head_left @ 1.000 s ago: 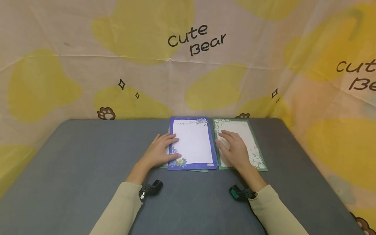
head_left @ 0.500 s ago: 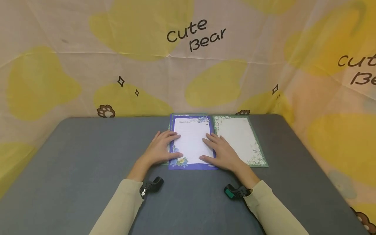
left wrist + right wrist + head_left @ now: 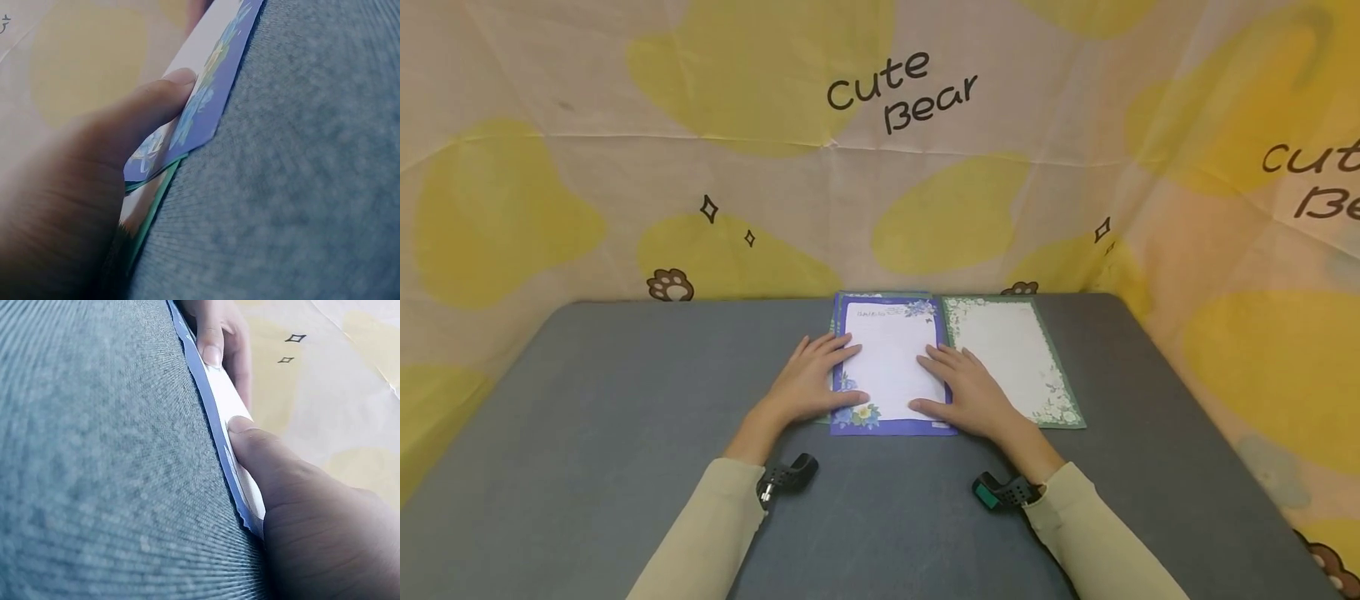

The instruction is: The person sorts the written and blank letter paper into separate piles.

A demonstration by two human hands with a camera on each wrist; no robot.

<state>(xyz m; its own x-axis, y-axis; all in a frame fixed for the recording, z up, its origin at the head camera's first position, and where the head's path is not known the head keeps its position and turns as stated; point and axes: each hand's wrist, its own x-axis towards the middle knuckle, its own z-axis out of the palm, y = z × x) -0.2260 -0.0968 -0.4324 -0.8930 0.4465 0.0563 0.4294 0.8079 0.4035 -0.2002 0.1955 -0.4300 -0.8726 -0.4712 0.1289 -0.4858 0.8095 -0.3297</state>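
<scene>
A sheet of letter paper (image 3: 891,367) with a purple border and blue flowers lies in the middle of the table, over other sheets. Green edges of an underlying sheet (image 3: 150,203) show below it in the left wrist view. My left hand (image 3: 805,382) rests on its left side, thumb on the flowered lower corner. Across from it, my right hand (image 3: 976,392) lies over the right edge with fingers spread. Both thumbs touch the white writing area. To the right, partly behind that hand, is a green-bordered sheet (image 3: 1003,346) with white flowers.
Dark grey ribbed cloth covers the table (image 3: 625,433). A yellow-patterned fabric backdrop (image 3: 775,192) with "cute bear" lettering rises behind and at the sides. Each wrist carries a black strapped device, one on the left (image 3: 790,475) and one on the right (image 3: 1003,492).
My right hand has moved left from the green-bordered sheet onto the purple sheet's right edge. The purple sheet shifted slightly right against those beneath. In the last half second both hands stay almost still.
</scene>
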